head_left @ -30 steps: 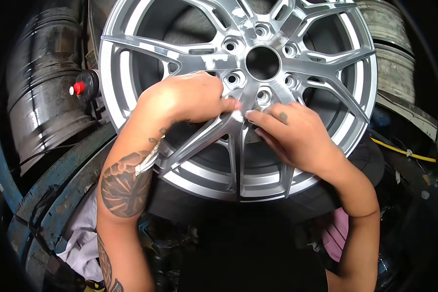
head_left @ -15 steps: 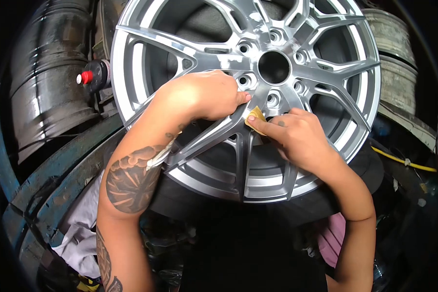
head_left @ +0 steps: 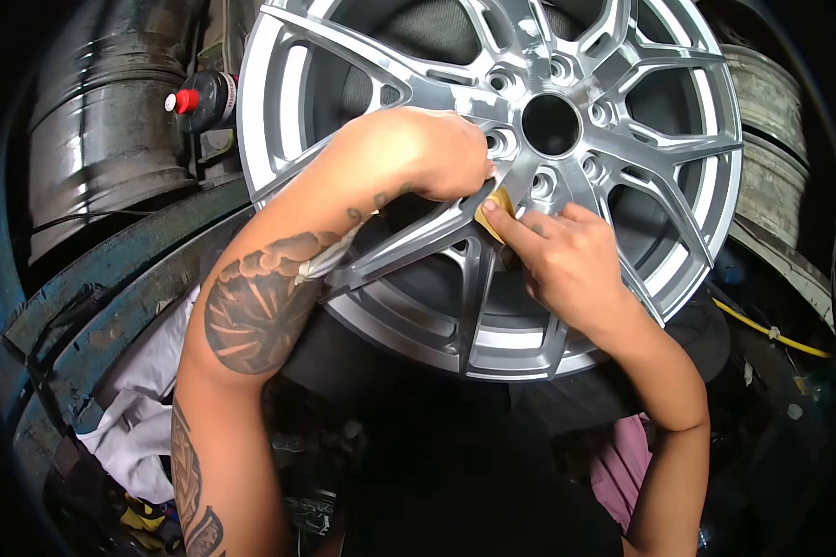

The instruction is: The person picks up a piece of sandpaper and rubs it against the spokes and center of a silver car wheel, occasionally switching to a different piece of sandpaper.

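Observation:
A silver multi-spoke alloy wheel (head_left: pixel 409 243) lies face up before me. My right hand (head_left: pixel 574 265) presses a small folded piece of yellow sandpaper (head_left: pixel 494 215) against a spoke below the centre bore, index finger extended over it. On the neighbouring spoke, by a lug hole, my left hand (head_left: pixel 437 153) is closed, thumb tip at the metal and the other fingers curled out of sight; I cannot tell what it grips. A whitish strip (head_left: pixel 330 258) shows beneath the left forearm. Pale patches mark the spokes around the hub.
A dark bottle with a red cap (head_left: pixel 206 100) stands left of the wheel, by a large dark metal drum (head_left: pixel 111 139). Worn rims (head_left: pixel 762 121) are stacked at right. Blue metal beams (head_left: pixel 121 246), a grey cloth (head_left: pixel 144 408), a pink cloth (head_left: pixel 620 464) and a yellow cable (head_left: pixel 771 332) surround it.
The view has shifted, so the wheel appears farther right and slightly higher. The left thumb is more tucked in, and the sandpaper looks more tilted under the right index finger.

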Demonstrator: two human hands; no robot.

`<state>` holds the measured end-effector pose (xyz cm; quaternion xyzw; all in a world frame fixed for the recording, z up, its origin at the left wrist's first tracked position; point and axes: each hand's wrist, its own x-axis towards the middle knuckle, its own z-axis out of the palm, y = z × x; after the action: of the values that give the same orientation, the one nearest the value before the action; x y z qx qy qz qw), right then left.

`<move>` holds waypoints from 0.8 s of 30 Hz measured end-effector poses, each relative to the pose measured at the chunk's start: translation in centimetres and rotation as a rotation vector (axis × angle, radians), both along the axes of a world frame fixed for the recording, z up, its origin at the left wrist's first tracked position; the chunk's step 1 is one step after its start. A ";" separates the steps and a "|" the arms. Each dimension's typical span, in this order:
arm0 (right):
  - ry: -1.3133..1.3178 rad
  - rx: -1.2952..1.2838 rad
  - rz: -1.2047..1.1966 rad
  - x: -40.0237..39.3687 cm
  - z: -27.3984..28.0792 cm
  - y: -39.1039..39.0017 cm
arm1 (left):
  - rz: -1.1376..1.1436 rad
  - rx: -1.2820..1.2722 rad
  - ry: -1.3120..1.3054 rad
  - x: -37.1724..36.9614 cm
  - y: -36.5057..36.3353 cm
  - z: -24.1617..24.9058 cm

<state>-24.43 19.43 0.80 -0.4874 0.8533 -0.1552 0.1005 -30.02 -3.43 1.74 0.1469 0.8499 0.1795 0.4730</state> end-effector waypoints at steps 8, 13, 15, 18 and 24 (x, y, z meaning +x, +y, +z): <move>0.082 0.052 -0.002 -0.1 0.6 0.2 | 0.063 -0.046 -0.070 -0.2 0.3 0.3; 0.153 0.066 -0.026 0.7 0.0 -0.3 | 0.035 -0.018 -0.007 -0.1 0.1 -0.4; 0.175 0.035 -0.028 0.4 0.3 0.0 | 0.030 -0.011 -0.002 -0.1 0.0 -0.8; 0.139 0.023 -0.060 0.3 1.5 0.4 | -0.011 0.013 0.021 -0.4 0.1 -0.8; 0.183 0.039 -0.065 0.0 1.2 0.5 | 0.049 -0.009 0.027 -0.1 0.1 -1.1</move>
<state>-24.40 19.88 2.01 -0.4695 0.8772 -0.0967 0.0266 -30.14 -3.34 0.66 0.1263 0.8604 0.1851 0.4577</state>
